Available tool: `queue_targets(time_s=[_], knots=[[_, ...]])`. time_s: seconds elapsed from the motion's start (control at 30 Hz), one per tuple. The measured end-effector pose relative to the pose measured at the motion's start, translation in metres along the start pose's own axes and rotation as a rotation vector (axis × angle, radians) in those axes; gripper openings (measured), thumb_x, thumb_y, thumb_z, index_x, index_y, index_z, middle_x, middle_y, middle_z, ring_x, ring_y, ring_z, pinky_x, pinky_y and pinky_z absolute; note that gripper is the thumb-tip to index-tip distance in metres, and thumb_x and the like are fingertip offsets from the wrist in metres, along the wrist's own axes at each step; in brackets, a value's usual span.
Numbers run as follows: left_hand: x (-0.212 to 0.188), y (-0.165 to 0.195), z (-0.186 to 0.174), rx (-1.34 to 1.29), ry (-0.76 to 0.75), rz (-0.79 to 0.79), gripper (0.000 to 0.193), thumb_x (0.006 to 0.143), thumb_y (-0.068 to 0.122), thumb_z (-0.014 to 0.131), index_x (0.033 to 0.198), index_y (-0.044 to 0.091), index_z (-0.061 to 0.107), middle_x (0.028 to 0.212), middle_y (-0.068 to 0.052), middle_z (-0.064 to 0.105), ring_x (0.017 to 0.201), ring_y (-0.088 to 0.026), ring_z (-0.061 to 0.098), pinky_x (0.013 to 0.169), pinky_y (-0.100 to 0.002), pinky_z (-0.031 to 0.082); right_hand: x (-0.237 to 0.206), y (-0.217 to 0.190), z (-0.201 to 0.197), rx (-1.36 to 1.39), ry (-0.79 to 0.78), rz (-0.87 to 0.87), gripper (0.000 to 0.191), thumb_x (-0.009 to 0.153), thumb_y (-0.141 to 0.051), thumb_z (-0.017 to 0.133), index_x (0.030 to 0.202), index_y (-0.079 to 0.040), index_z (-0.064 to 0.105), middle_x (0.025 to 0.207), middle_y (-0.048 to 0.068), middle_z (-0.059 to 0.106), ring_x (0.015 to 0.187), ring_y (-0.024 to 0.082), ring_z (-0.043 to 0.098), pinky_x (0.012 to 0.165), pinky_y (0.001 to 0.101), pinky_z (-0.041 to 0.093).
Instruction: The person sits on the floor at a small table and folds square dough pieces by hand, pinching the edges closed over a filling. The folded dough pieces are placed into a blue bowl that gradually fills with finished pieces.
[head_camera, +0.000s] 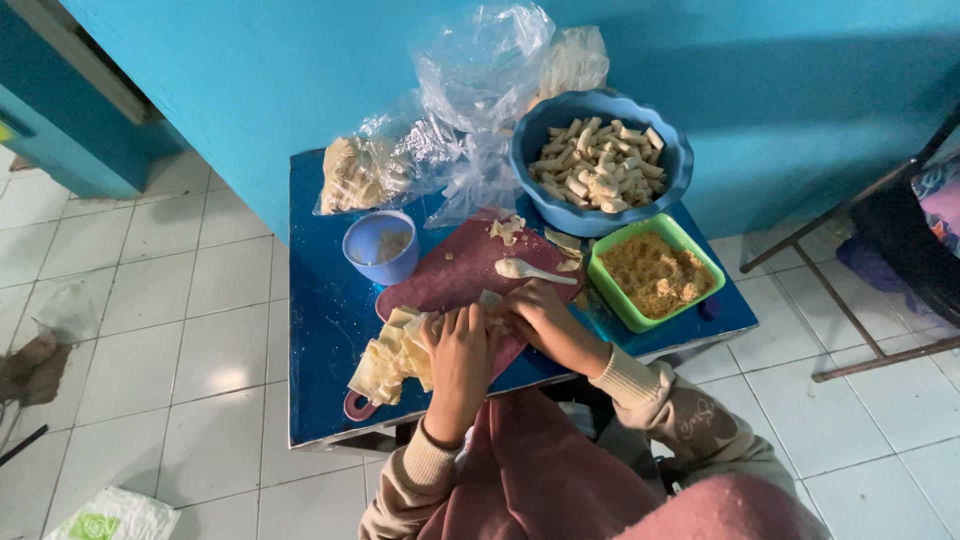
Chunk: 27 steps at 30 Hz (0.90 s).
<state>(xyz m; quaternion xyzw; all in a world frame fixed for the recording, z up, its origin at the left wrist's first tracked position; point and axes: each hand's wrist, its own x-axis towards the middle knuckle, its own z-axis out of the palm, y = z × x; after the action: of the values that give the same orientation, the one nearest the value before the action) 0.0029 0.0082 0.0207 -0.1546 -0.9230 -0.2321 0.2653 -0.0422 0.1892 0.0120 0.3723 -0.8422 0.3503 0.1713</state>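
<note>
we note both hands on the maroon cutting board (455, 280): left hand (462, 345) and right hand (540, 318), grip pinching a pale wrapper (490, 300) beside the wrapper stack (390, 355).

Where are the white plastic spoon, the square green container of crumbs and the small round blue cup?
White plastic spoon (530, 269), head view, on its bowl.
Square green container (612, 296), head view, on its front-left rim.
Small round blue cup (385, 271), head view, on its front wall.
</note>
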Motion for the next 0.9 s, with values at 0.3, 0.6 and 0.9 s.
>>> queue_targets(time_s=[0.3,0.6,0.9], knots=[[0.001,-0.011,-0.008,0.053,-0.003,0.230,0.023,0.087,0.016,0.066,0.109,0.010,0.064,0.101,-0.006,0.067,0.101,-0.023,0.065,0.104,-0.048,0.041,0.002,0.001,-0.014,-0.137,-0.111,-0.156,0.026,0.084,-0.010,0.075,0.108,-0.005,0.070,0.109,0.006,0.068,0.108,0.028,0.056,0.100,0.0417,0.047],[0.010,-0.017,0.002,0.058,-0.026,0.166,0.009,0.094,0.015,0.064,0.098,0.008,0.060,0.089,-0.007,0.067,0.092,-0.024,0.067,0.103,-0.048,0.044,0.005,0.003,-0.008,-0.118,-0.113,-0.108,0.026,0.084,-0.010,0.074,0.108,-0.004,0.068,0.108,0.009,0.067,0.110,0.030,0.057,0.099,0.0424,0.048],[0.008,-0.014,0.001,0.036,0.023,0.112,0.022,0.091,0.025,0.070,0.097,0.005,0.064,0.086,-0.010,0.069,0.091,-0.026,0.068,0.100,-0.048,0.044,0.018,0.020,-0.002,0.043,-0.116,-0.022,0.012,0.085,-0.005,0.072,0.096,-0.004,0.069,0.094,0.010,0.069,0.098,0.032,0.062,0.092,0.0427,0.049]])
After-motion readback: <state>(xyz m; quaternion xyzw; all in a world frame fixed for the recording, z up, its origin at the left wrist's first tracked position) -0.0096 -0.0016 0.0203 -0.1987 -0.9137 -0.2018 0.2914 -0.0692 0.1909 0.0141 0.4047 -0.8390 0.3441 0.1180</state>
